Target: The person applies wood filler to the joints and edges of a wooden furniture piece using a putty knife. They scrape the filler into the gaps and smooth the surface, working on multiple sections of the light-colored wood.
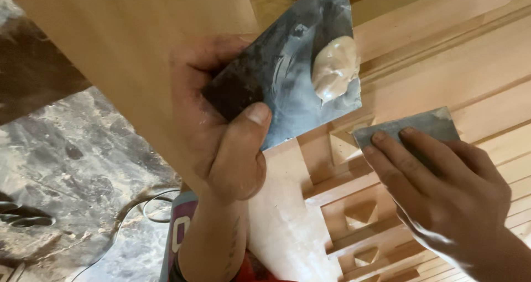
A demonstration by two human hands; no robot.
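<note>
Pale carved wooden door (470, 71) under both hands. Left hand (221, 132) pinches a thin, stiff metal plate (293, 60) carrying soft, sticky putty (334, 66); right hand (442, 188) presses a small flexible scraper (420, 126) flat.

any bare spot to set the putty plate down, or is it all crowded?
Bare: smooth wood panel upper left of left hand; flat strip between both wrists. Crowded: carved mouldings under right hand and its scraper; cable on stone floor.

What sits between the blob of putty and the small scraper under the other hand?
In the head view, only carved wooden panel separates the putty from the small scraper.
</note>
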